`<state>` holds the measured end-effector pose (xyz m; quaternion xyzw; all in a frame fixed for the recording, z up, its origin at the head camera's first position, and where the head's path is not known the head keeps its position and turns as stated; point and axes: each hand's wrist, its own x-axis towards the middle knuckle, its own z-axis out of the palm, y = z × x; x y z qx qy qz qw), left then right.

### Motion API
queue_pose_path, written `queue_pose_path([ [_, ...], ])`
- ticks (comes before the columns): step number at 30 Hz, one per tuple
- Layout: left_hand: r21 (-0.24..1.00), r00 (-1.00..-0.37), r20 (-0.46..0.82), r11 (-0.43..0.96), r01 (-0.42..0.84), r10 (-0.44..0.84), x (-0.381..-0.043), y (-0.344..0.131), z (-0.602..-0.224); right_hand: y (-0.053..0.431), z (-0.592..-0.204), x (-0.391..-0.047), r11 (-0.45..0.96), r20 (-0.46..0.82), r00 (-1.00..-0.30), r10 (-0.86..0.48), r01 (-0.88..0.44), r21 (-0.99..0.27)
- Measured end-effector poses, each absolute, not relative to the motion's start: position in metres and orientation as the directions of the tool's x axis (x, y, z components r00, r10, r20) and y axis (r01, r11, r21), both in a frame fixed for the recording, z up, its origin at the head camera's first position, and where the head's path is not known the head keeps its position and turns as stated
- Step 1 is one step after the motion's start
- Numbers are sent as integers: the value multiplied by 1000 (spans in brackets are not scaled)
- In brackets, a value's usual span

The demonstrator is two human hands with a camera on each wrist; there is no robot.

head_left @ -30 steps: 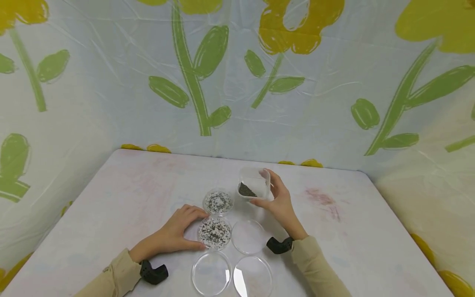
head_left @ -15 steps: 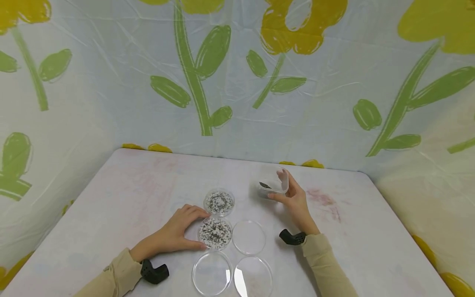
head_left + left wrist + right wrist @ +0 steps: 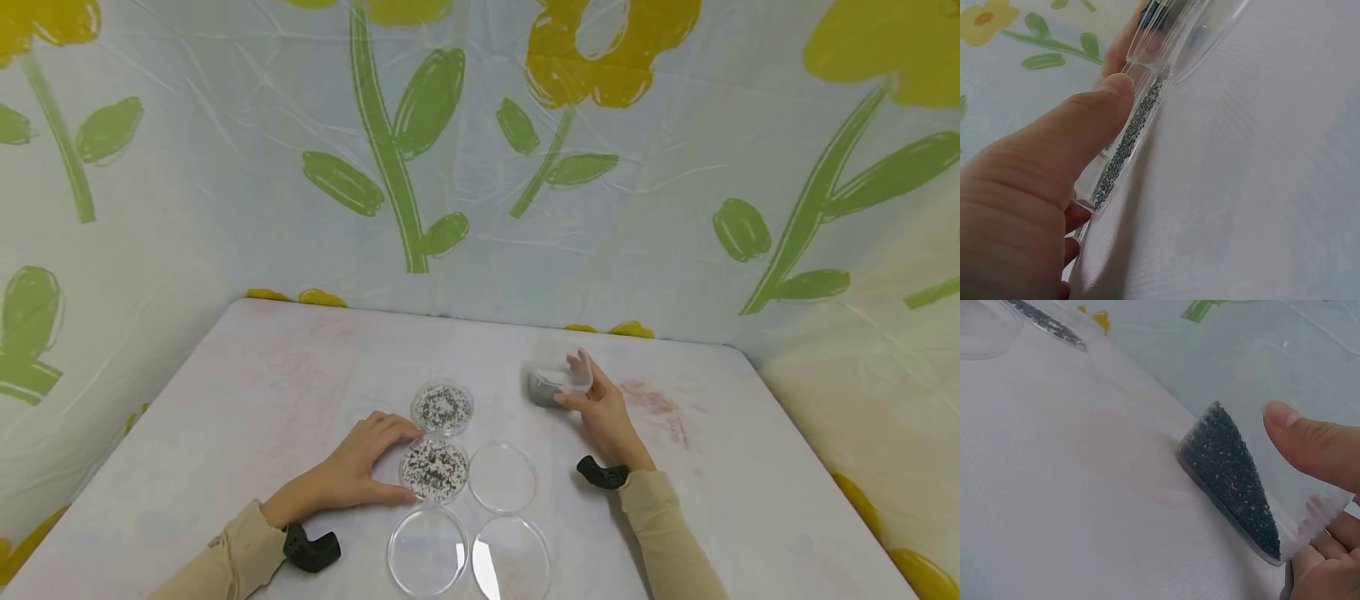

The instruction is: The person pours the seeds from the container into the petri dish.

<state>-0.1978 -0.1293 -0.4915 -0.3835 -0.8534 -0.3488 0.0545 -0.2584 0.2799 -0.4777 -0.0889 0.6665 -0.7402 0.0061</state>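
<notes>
My left hand curves round a clear petri dish on the table, thumb at its near edge and fingertips at its far edge. Dark grains lie scattered over white in that dish; the left wrist view shows them as a layer behind its clear side wall. With my right hand I grip a clear plastic tub by its right side, thumb in front and fingers behind. The tub is tilted, and dark grains are heaped at one end of it. It is close over the table.
A second petri dish with dark grains on white stands just behind the first. Clear round dishes or lids lie to the right and in front, one nearest at left. A flowered cloth hangs behind the table.
My right hand has moved the tub to the right, away from the grain-covered dishes, and lowered it slightly; its tilt has changed. The left hand and the dishes have stayed in place.
</notes>
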Motion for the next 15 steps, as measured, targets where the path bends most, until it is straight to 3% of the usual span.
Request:
queue_pose_path([
  [15,554,-703,348,469,688,620,-199,-130,-493,281,-478,-257,-209,119,-986,-119,-93,-973],
])
